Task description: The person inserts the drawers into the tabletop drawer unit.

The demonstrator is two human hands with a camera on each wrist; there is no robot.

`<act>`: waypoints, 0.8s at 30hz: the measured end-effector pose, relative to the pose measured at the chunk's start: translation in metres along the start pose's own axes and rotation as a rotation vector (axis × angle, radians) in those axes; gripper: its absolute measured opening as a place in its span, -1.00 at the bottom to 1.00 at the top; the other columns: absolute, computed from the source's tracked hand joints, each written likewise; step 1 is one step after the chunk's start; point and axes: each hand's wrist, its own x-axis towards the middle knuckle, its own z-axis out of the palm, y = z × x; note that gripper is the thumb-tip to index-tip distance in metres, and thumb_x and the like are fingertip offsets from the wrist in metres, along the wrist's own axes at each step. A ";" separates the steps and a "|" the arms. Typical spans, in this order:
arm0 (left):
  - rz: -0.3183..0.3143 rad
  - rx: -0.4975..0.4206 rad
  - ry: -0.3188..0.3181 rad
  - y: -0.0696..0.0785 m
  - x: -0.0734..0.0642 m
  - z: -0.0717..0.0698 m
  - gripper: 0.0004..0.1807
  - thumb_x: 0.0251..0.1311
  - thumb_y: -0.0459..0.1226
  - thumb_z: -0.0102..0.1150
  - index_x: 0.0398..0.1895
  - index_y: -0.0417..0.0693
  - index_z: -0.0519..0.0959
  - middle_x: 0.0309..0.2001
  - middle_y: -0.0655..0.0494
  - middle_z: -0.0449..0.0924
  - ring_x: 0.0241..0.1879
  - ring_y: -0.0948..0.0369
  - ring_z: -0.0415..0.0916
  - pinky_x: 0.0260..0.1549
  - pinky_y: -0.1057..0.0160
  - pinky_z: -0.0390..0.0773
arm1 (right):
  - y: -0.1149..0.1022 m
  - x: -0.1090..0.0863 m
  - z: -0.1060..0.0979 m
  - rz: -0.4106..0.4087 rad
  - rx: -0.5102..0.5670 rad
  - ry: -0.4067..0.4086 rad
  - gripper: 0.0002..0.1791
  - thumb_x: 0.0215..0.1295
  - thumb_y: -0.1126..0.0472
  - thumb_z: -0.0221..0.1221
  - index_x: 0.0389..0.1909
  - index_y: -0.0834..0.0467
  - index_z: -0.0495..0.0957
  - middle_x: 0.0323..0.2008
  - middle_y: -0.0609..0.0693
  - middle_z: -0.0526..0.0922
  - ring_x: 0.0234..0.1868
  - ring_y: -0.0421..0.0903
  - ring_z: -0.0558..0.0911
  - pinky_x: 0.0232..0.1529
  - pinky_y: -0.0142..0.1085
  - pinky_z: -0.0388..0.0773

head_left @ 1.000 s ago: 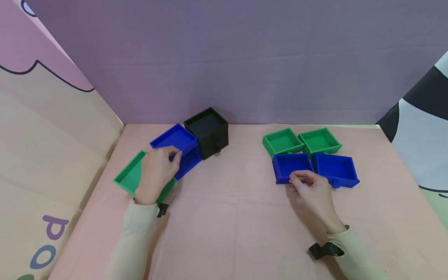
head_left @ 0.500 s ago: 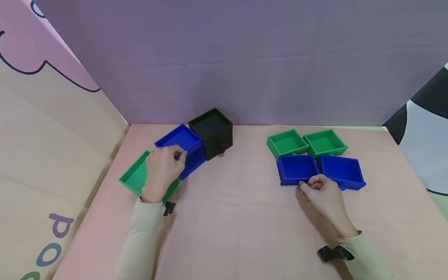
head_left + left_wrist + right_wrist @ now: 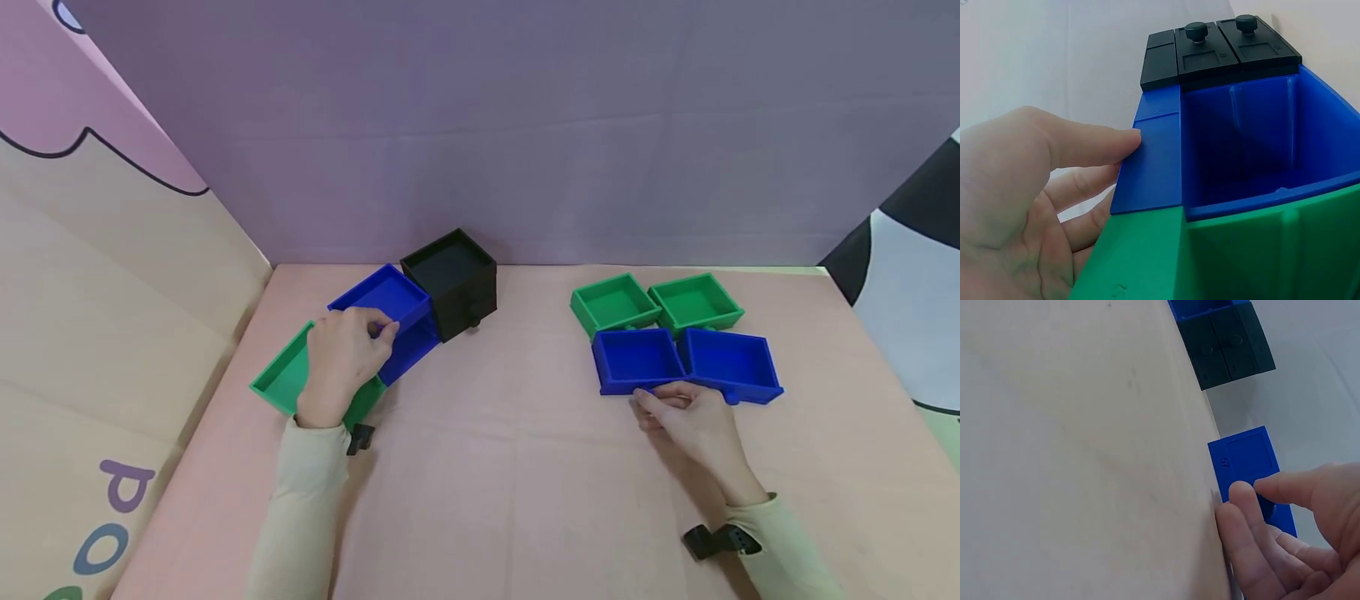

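My left hand [image 3: 341, 358] grips the tray-topped blue drawer cabinet [image 3: 382, 293], its thumb pressed on one side of the upper edge and its fingers on the other. This cabinet has an open, hollow front and stands between a black cabinet [image 3: 459, 292] and an open green cabinet [image 3: 283, 375]. On the right, my right hand [image 3: 697, 425] pinches the front of a blue drawer [image 3: 637, 358] with thumb and fingertips. In the right wrist view its round knob [image 3: 1266, 507] shows partly between the thumb and fingers.
A second blue drawer [image 3: 727, 362] sits right beside the pinched one. Behind them stand two green drawers, one left [image 3: 615, 304] and one right [image 3: 696, 302]. The black cabinet's closed drawer fronts carry knobs [image 3: 1197, 31]. A grey backdrop [image 3: 525, 167] rises behind the pink tabletop [image 3: 510, 467].
My right hand has moved from the blue drawer's front rim slightly down and to the right along its front face. My left hand keeps its grip. The view has shifted a little.
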 end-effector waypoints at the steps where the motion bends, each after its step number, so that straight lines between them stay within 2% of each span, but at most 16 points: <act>1: 0.002 0.001 -0.002 0.000 0.000 -0.001 -0.80 0.35 -0.15 0.36 -0.23 -0.05 0.87 -0.50 0.00 0.76 -0.65 0.11 0.47 -0.70 0.27 0.28 | 0.000 0.000 0.000 0.000 0.013 -0.004 -0.33 0.51 -0.11 0.28 0.21 0.46 0.56 -0.17 0.22 0.86 -0.31 -0.12 0.86 -0.25 -0.39 0.76; 7: 0.004 0.001 -0.007 0.001 0.002 -0.001 -0.79 0.35 -0.14 0.36 -0.24 -0.04 0.88 -0.51 0.01 0.76 -0.63 0.10 0.49 -0.68 0.27 0.29 | 0.004 0.002 0.001 0.000 0.058 -0.006 -0.34 0.52 -0.08 0.29 0.22 0.46 0.54 -0.12 0.25 0.85 -0.32 -0.17 0.85 -0.24 -0.39 0.76; 13: -0.002 -0.005 -0.001 0.001 0.002 -0.001 -0.79 0.35 -0.14 0.36 -0.23 -0.04 0.88 -0.53 0.01 0.75 -0.66 0.12 0.46 -0.69 0.26 0.27 | 0.006 0.002 0.003 -0.059 0.095 0.038 -0.40 0.51 -0.03 0.31 0.18 0.47 0.58 -0.12 0.27 0.84 -0.35 -0.24 0.84 -0.26 -0.41 0.75; 18: -0.014 -0.007 -0.009 0.001 0.001 -0.001 -0.79 0.36 -0.14 0.36 -0.22 -0.05 0.88 -0.54 0.00 0.74 -0.67 0.13 0.43 -0.70 0.27 0.26 | 0.001 -0.001 0.003 -0.107 0.078 0.098 -0.44 0.51 -0.05 0.31 0.10 0.44 0.64 -0.17 0.26 0.85 -0.37 -0.31 0.83 -0.27 -0.48 0.72; 24: -0.009 -0.007 -0.010 0.001 0.001 -0.002 -0.79 0.36 -0.15 0.36 -0.22 -0.05 0.88 -0.53 0.00 0.74 -0.68 0.13 0.42 -0.72 0.28 0.25 | -0.004 -0.006 0.001 -0.103 0.053 0.122 -0.44 0.51 -0.07 0.31 0.09 0.42 0.66 -0.20 0.22 0.86 -0.37 -0.33 0.82 -0.28 -0.53 0.70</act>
